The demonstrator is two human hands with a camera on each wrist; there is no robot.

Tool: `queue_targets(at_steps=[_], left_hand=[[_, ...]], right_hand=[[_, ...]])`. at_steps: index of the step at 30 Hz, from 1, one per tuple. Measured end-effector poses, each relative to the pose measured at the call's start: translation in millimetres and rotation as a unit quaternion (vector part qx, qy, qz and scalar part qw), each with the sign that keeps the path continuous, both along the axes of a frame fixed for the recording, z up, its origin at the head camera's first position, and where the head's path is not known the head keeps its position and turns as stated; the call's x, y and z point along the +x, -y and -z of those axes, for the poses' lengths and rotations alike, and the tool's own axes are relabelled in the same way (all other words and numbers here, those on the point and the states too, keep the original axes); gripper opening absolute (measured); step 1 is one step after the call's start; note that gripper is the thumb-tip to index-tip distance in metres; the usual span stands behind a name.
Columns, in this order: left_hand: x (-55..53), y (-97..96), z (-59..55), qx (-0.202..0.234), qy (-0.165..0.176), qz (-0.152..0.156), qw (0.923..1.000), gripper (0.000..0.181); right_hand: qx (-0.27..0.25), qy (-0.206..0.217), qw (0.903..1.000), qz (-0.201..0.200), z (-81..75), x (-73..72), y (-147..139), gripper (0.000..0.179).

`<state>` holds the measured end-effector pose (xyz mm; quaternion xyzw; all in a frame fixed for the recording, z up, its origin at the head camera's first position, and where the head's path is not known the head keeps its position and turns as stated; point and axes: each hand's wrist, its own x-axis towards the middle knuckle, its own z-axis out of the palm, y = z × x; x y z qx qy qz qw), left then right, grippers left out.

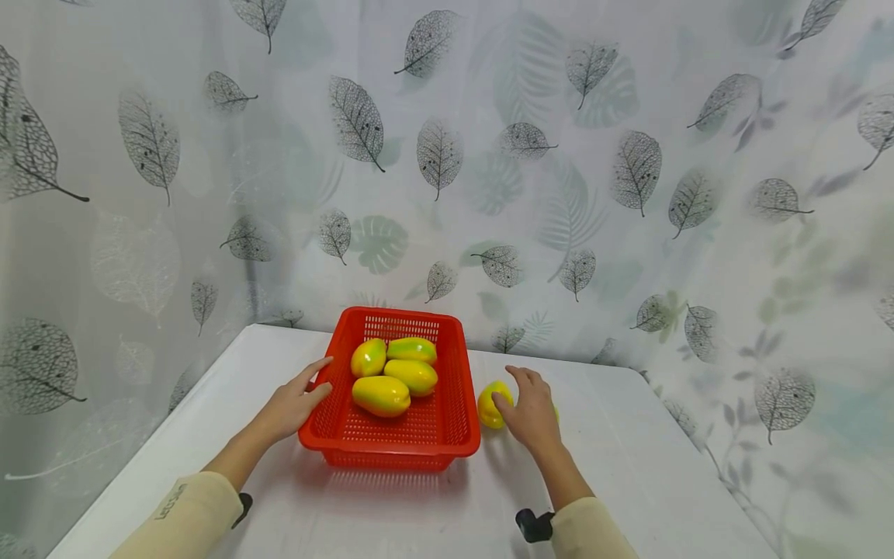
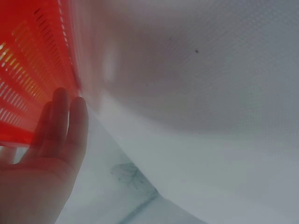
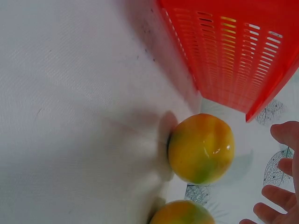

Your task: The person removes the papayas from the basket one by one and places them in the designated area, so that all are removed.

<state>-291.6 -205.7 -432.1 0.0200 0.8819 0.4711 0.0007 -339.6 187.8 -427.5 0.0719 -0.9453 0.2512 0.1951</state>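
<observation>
A red plastic basket stands on the white table with several yellow papayas tinged green inside it. My left hand is at the basket's left rim, fingers extended; in the left wrist view its fingers lie along the slotted outer wall. Right of the basket, my right hand is spread above the table, thumb and fingers apart, holding nothing. Below and beside its thumb lies one papaya. A second loose papaya is mostly hidden behind that hand in the head view.
The white table reaches back to a hanging curtain printed with grey leaves, which also runs along both sides. The basket's back rim is close to the curtain. Dark straps show at the sleeve cuffs.
</observation>
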Motion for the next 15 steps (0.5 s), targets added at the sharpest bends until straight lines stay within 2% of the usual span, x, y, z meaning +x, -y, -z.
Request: queue_targets(at_steps=[15], left_hand=[[0.9,0.2,-0.9,0.007,0.000,0.003,1.0000,0.059]], right_hand=[[-0.027,0.012,0.9991,-0.031,-10.7,-0.3,23,0.054]])
